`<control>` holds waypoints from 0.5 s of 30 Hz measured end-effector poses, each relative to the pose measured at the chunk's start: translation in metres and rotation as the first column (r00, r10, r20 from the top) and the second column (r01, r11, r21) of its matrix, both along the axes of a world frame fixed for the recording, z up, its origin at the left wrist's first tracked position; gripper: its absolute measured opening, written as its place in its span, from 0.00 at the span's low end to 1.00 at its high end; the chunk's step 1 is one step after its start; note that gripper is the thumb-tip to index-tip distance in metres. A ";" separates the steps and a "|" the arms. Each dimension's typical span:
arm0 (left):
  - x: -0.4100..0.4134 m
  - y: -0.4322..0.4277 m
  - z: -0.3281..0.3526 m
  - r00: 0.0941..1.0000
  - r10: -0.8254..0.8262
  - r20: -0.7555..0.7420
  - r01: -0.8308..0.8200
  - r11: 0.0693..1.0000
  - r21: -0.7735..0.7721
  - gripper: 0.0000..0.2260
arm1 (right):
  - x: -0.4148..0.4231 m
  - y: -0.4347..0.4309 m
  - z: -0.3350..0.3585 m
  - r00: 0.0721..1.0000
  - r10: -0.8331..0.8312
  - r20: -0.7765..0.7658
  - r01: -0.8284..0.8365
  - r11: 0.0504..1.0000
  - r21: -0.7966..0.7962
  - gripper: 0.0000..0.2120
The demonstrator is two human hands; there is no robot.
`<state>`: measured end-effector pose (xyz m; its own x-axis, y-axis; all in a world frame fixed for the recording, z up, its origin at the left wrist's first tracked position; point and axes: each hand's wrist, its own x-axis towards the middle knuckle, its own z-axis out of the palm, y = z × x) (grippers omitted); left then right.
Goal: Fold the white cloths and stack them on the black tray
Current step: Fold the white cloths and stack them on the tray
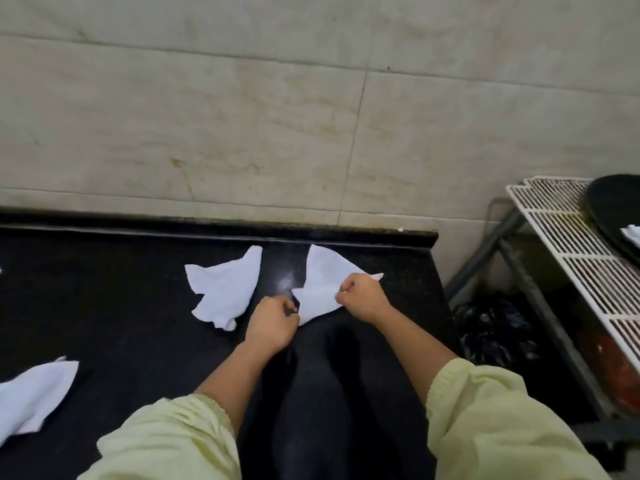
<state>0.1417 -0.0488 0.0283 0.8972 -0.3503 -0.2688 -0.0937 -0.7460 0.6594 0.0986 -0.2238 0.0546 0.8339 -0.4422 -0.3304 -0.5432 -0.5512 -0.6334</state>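
Note:
A white cloth (323, 277) lies on the black counter (121, 299) near its right end. My left hand (273, 323) pinches its near left corner, and my right hand (363, 297) pinches its right edge. A second crumpled white cloth (225, 289) lies just left of it, untouched. A third white cloth (33, 396) lies at the counter's near left. The black tray (613, 209) sits on a white wire rack at the far right, with a bit of white cloth (633, 234) on it at the frame edge.
The white wire rack (568, 244) stands on a metal frame right of the counter. A black bag (495, 327) lies on the floor beneath it. A tiled wall (242, 116) rises behind the counter.

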 end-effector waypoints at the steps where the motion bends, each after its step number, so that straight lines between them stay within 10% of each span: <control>1: 0.000 0.007 -0.008 1.000 -0.007 -0.020 0.007 1.000 0.005 0.07 | 0.001 0.006 -0.010 1.000 0.004 -0.013 -0.004 1.000 -0.003 0.07; 15: 0.031 -0.011 -0.054 0.985 0.140 -0.097 -0.152 0.980 -0.128 0.14 | 0.035 0.008 -0.069 0.963 0.163 -0.215 -0.243 0.871 -0.427 0.30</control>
